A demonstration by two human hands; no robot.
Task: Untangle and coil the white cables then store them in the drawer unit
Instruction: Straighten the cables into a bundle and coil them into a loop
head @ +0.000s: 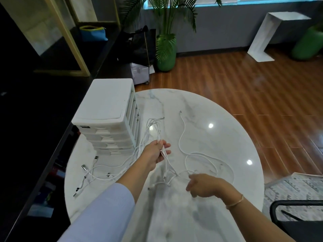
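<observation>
A tangle of white cables [153, 130] lies across the round marble table [218, 137]. My left hand [154, 153] holds a bunch of the strands raised above the table, thumb and fingers around them. Lower down, my right hand [204, 185] pinches strands near a knot at the table's front. One loose white cable [182, 135] snakes alone to the right of the bunch. Several USB plug ends [84, 167] lie at the left front. The white drawer unit [108, 110] stands at the table's left edge, all drawers pushed in.
A black counter [35, 137] runs along the table's left side. A black chair [297, 217] sits at the lower right. Beyond the table are wooden floor, a green potted plant [166, 51] and a white stand [272, 35].
</observation>
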